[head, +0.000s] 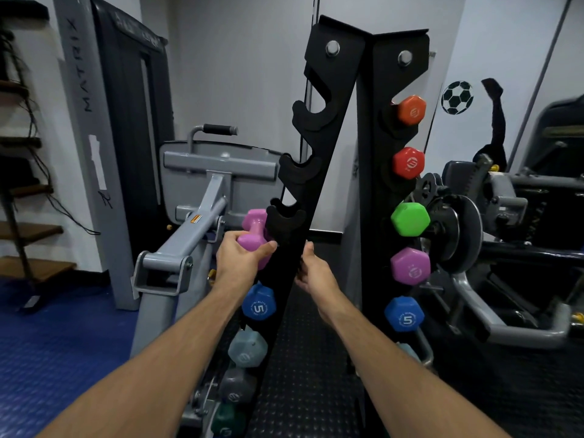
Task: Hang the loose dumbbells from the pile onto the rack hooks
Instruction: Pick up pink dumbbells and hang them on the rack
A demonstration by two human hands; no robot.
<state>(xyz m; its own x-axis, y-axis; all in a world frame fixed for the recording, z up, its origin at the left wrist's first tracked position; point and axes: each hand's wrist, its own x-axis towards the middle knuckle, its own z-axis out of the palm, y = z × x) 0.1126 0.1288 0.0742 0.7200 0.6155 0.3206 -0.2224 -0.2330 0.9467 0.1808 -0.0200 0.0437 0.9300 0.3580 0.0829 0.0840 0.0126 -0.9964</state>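
My left hand (245, 257) grips a pink dumbbell (254, 230) by its near head and holds it just left of the black rack's (325, 172) left upright, below an empty hook (286, 219). My right hand (311, 271) grips the inner edge of that upright. Three upper hooks on the left upright are bare. Under my left hand hang a blue "5" dumbbell (259, 306), a pale grey-blue one (248, 349), a grey one (237, 388) and a dark green one (226, 422). The right upright carries orange (410, 110), red (408, 163), green (410, 219), pink (410, 266) and blue (404, 314) dumbbells.
A grey weight machine (202, 197) stands close on the left of the rack. Another machine with a round plate (458, 229) crowds the right side. Black studded matting (303, 374) lies between the uprights, blue flooring (63, 343) at left. Wooden stairs (28, 229) sit at far left.
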